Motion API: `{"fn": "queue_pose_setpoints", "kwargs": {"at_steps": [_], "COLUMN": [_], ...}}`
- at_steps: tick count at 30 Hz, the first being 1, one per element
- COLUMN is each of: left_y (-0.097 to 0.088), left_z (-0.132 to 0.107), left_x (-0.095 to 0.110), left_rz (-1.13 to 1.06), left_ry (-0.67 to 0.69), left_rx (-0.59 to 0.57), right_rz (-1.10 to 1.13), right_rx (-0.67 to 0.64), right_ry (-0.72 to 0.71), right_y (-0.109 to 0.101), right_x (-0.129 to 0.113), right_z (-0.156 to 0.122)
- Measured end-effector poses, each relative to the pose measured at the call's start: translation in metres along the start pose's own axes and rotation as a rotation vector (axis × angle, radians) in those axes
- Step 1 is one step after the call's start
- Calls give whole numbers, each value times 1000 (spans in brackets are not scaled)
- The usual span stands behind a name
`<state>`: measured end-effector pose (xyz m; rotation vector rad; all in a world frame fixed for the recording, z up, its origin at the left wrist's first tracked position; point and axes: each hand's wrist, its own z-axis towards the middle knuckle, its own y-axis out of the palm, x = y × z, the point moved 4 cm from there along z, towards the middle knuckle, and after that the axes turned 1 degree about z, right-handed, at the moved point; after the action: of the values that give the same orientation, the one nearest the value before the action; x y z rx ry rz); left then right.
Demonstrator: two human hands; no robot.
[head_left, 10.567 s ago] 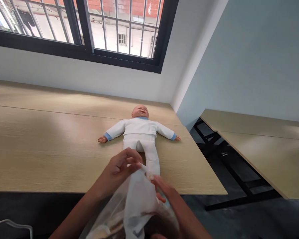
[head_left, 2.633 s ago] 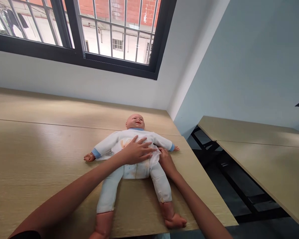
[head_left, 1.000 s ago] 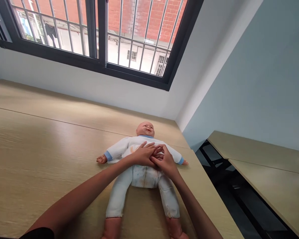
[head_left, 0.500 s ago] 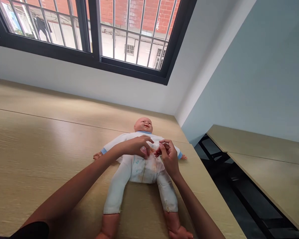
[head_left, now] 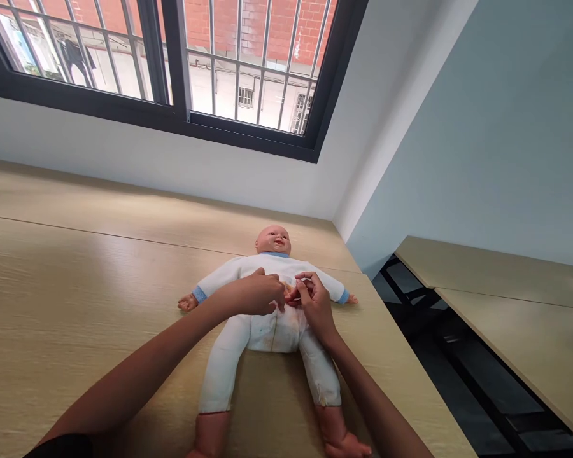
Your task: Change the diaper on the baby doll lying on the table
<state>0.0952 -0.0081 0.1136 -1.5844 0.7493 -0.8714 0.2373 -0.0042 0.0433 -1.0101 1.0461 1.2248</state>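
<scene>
A baby doll [head_left: 268, 331] in a white suit with blue cuffs lies on its back on the wooden table [head_left: 76, 286], head toward the window, bare feet near me. My left hand [head_left: 258, 294] rests curled on the doll's belly, fingers pinched at the waist of the clothing. My right hand [head_left: 312, 299] meets it from the right, fingertips pinched on the same spot of fabric. What sits between the fingertips is too small to make out.
A barred window [head_left: 172, 70] runs along the wall behind the table. To the right a gap drops to the dark floor [head_left: 434, 356], with black table frames and a second wooden table [head_left: 506, 299] beyond it.
Both hands stayed on the doll's belly. My left fingers curled down from flat, and my right hand lowered its pinch onto the fabric beside them. The view shifted slightly.
</scene>
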Motion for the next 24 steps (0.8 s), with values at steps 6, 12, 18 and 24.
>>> {"fn": "queue_pose_setpoints", "kwargs": {"at_steps": [6, 12, 18, 24], "left_y": [3, -3, -1, -4], "left_z": [2, -4, -6, -8], "left_x": [-6, -21, -27, -29], "left_rz": [-21, -217, -243, -262], "left_ry": [-25, 40, 20, 27], "left_rx": [-80, -80, -70, -98], "right_rz": [-103, -11, -11, -333], "right_rx": [-34, -59, -97, -125], "right_ry": [-50, -8, -35, -148], "right_y": [1, -1, 4, 10], "right_x": [4, 0, -4, -2], "right_z": [1, 3, -1, -7]}}
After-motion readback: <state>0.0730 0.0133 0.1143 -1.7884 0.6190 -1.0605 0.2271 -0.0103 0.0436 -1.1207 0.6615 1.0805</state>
